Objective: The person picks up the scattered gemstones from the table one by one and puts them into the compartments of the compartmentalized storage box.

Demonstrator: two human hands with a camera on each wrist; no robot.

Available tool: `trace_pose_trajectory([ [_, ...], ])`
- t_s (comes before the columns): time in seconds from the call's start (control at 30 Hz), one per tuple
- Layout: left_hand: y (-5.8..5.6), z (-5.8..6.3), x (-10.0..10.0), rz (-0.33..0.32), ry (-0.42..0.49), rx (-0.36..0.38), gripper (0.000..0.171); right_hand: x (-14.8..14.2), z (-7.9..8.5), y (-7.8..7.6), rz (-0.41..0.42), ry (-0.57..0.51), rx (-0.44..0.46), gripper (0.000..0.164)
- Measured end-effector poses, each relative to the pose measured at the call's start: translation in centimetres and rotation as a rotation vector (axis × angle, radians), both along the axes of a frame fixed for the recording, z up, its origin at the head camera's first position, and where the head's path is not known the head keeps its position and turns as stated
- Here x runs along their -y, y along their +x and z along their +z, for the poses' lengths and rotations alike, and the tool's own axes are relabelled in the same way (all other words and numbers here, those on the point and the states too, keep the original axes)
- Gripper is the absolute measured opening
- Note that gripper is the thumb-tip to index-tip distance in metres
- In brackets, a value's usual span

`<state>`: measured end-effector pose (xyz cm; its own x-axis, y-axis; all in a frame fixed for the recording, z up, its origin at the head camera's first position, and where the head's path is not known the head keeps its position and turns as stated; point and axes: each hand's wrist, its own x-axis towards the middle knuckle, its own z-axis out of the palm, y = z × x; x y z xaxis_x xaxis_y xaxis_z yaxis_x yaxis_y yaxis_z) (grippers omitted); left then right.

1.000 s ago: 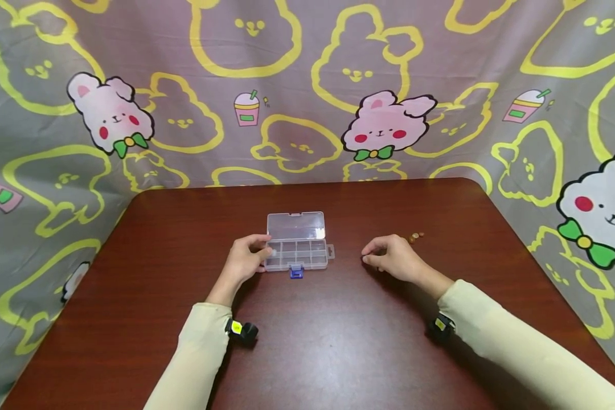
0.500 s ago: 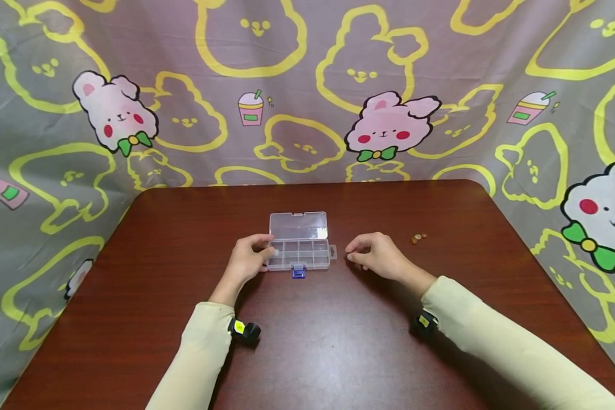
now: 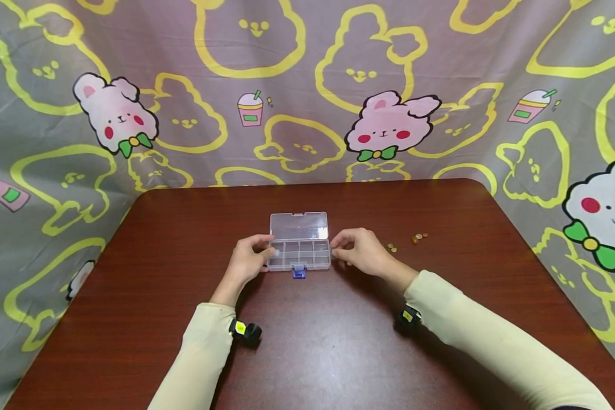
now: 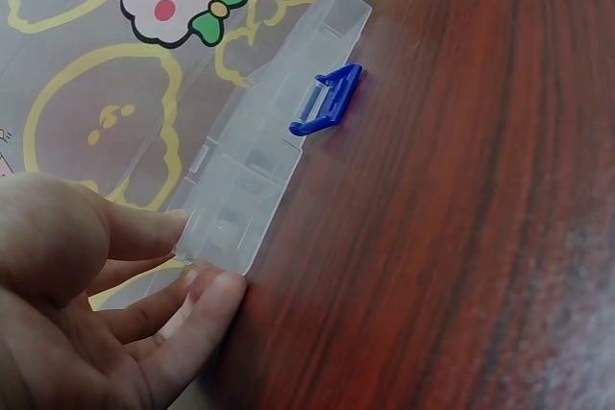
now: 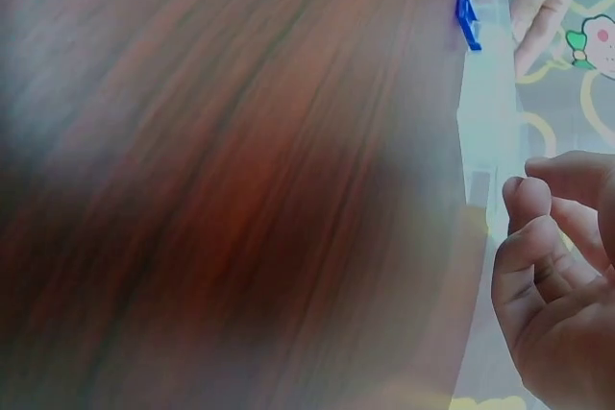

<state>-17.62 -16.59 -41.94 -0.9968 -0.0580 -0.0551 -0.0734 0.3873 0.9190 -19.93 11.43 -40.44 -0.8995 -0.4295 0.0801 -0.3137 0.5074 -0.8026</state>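
Note:
A clear plastic compartment box [image 3: 299, 261] stands on the table with its lid [image 3: 298, 226] raised at the back and a blue latch [image 3: 299, 273] at the front. My left hand [image 3: 247, 259] grips its left end, thumb on one side and fingers on the other; one pale round piece [image 4: 226, 229] shows inside near that end. At the right end, my right hand [image 3: 361, 250] pinches a small dark piece, mostly hidden between thumb and forefinger. Those fingertips are close beside the box; whether they touch it I cannot tell.
Several small brown and yellowish stones [image 3: 415, 240] lie on the table to the right, with two greenish-yellow ones [image 3: 392, 247] nearer my right hand. The dark wooden table [image 3: 318, 341] ends at a patterned cloth [image 3: 297, 85] behind and at both sides.
My right hand has moved left from the bare table to the box's right end, uncovering the two greenish-yellow stones. My left hand and the box have kept their places.

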Motion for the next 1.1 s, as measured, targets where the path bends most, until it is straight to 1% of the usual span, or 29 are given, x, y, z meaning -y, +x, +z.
trace_pose_trajectory([
  [0.37, 0.1, 0.1, 0.0, 0.005, 0.003, -0.003, 0.031, 1.9, 0.1, -0.6, 0.022, -0.040, -0.035, 0.009],
  [0.77, 0.1, 0.2, 0.0, 0.003, -0.002, -0.008, 0.031, 3.7, 0.5, -0.8, 0.038, -0.027, -0.069, 0.009],
  [1.1, 0.1, 0.2, 0.0, -0.002, -0.007, -0.002, 0.032, 4.6, 0.5, -1.2, 0.054, -0.012, -0.047, 0.011],
])
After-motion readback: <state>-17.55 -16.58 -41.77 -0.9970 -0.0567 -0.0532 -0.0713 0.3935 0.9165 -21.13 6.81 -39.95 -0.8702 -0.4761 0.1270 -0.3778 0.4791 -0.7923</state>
